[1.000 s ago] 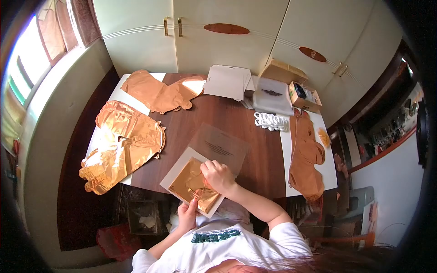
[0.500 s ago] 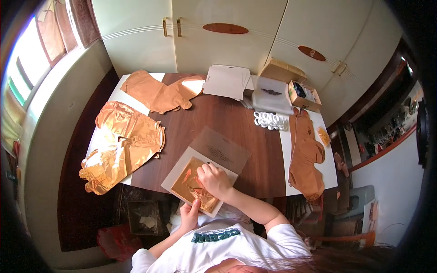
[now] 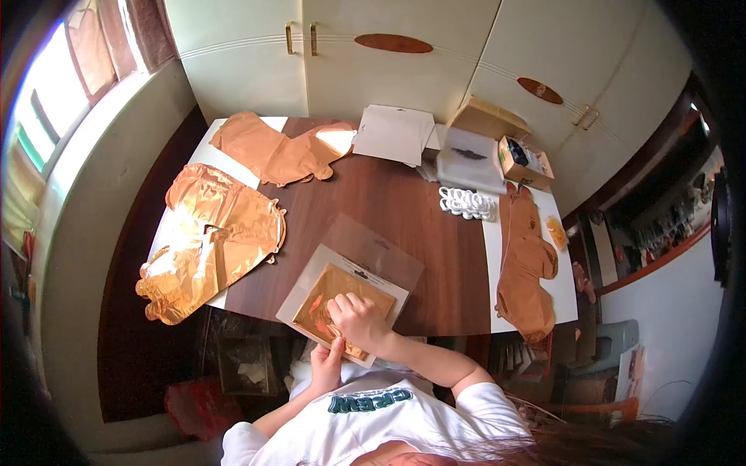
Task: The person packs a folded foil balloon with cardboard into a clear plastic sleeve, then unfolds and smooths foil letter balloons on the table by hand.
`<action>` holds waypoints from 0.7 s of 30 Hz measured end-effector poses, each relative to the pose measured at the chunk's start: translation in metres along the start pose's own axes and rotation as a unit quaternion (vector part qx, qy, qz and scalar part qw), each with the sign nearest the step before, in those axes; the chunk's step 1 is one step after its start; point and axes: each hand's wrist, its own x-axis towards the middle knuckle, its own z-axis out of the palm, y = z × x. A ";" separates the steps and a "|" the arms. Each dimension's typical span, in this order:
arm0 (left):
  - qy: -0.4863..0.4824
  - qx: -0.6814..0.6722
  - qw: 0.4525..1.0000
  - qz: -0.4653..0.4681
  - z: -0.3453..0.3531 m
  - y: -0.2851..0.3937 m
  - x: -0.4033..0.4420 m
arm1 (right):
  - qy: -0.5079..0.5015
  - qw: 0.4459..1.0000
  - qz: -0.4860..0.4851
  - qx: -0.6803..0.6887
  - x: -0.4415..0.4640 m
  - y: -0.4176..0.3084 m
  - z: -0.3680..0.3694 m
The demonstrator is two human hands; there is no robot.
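Note:
A folded gold foil balloon [image 3: 371,290] lies on a white backing card with a hang hole [image 3: 398,294], tilted over the table's front edge. A clear plastic bag [image 3: 359,231] extends past the card's far side; whether the card is inside it I cannot tell. My left hand [image 3: 326,366] grips the card's near edge, thumb on top and fingers underneath. My right hand [image 3: 359,321] is curled closed over the middle of the foil, its knuckles up. Whatever its fingertips hold is hidden.
Flat gold foil balloons [image 3: 214,241] lie at the left and back left, another [image 3: 524,264] at the right. Along the back are white cards [image 3: 395,133], a stack of clear bags [image 3: 468,165] and an open box [image 3: 525,161]. White looped ties [image 3: 466,203] sit before them.
The card's hang hole and more of its far edge now show. My right hand has shifted slightly left and toward me over the foil; my left hand keeps its grip.

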 end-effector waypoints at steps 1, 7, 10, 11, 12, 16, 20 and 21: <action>0.001 -0.002 1.000 -0.008 0.000 0.000 -0.001 | 0.000 1.000 0.002 0.005 -0.001 -0.001 0.002; 0.007 0.032 0.994 -0.102 -0.015 0.010 -0.008 | -0.017 1.000 -0.002 0.019 -0.007 -0.002 0.006; 0.012 0.000 0.993 -0.121 -0.021 0.022 -0.014 | -0.024 1.000 0.002 0.020 -0.011 -0.001 0.006; 0.013 0.006 0.993 -0.117 -0.024 0.025 -0.015 | -0.027 0.999 0.003 0.020 -0.012 -0.001 0.005; 0.013 0.011 0.994 -0.111 -0.027 0.028 -0.015 | -0.028 0.999 0.002 0.019 -0.012 -0.002 0.005; 0.018 0.027 0.995 -0.098 -0.027 0.034 -0.015 | -0.032 0.999 -0.007 0.019 -0.013 -0.003 0.004; 0.023 0.033 0.994 -0.099 -0.022 0.033 -0.012 | -0.038 0.999 -0.013 0.029 -0.016 -0.003 0.002; 0.017 0.030 0.995 -0.095 -0.022 0.031 -0.010 | -0.029 0.999 -0.015 0.026 -0.016 -0.003 0.002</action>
